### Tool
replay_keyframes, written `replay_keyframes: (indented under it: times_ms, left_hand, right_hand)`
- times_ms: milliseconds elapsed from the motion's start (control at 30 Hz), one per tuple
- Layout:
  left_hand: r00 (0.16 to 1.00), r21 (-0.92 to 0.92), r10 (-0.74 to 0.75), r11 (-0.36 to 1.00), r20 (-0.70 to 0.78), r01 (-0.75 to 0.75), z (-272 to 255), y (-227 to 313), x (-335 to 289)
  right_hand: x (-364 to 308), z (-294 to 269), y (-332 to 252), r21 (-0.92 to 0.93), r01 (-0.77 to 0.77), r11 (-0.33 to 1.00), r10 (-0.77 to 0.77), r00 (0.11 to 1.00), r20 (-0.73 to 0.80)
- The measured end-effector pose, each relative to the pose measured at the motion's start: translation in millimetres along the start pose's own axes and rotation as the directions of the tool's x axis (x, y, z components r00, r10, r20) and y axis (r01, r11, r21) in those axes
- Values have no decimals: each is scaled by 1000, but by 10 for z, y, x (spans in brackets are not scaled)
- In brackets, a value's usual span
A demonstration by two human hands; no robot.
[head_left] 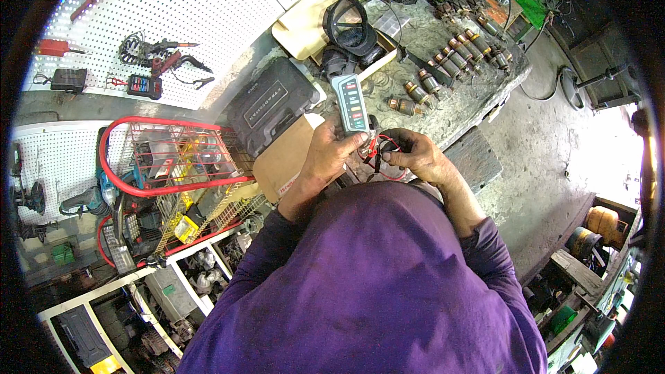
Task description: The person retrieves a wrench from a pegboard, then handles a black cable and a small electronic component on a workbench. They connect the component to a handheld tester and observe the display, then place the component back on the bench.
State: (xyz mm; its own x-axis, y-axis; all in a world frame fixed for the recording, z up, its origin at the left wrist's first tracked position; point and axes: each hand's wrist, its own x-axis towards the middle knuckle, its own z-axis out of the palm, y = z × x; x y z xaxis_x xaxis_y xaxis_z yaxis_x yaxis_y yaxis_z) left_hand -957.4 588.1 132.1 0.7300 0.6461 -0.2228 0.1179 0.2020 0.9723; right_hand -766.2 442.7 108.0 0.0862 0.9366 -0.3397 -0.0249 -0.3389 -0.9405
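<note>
- Grey-white handheld tester (351,102) with a column of coloured lamps, gripped upright in left hand (331,154); fingers wrapped tight around lower end
- Right hand (410,154) just right of tester, fingertips pinched closed on red and black leads (379,147); leads bunched between both hands
- Beyond tester, row of copper-wound motor armatures (450,62) lying on grey workbench (478,97)
- Left of tester, dark plastic tool case (271,105) closed, flat on bench; brown cardboard (285,159) just below case
- Above tester, black face mask (348,25) resting in open cardboard box (305,24)
- Far left of tester, red wire basket (173,156); white pegboard (159,0) with pliers hung behind
</note>
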Motion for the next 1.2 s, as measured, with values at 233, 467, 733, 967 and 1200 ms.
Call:
replay_keyframes:
  times_ms: [233, 467, 733, 967, 1200]
  left_hand:
    - [1000, 7, -5, 1000, 11, 5, -7, 37, -7]
    - [1000, -16, -7, 1000, 11, 7, -31, -5, 3]
    - [1000, -33, -6, 999, 5, 6, -25, 10, -17]
    - [999, -34, -40, 999, 18, 41, -58, -9, 2]
    - [999, -68, -36, 997, 17, 37, -54, -18, -3]
  right_hand:
    - [4, 19, -2, 16, 7, 1000, -7, 1000, -17]
    - [-21, 11, -67, -7, -31, 999, 31, 999, -6]
    - [-2, 17, -23, -17, -9, 1000, 9, 1000, -3]
    - [13, 26, -11, -22, -14, 1000, 13, 1000, -22]
    - [41, 29, 13, -20, -29, 999, 29, 1000, -10]
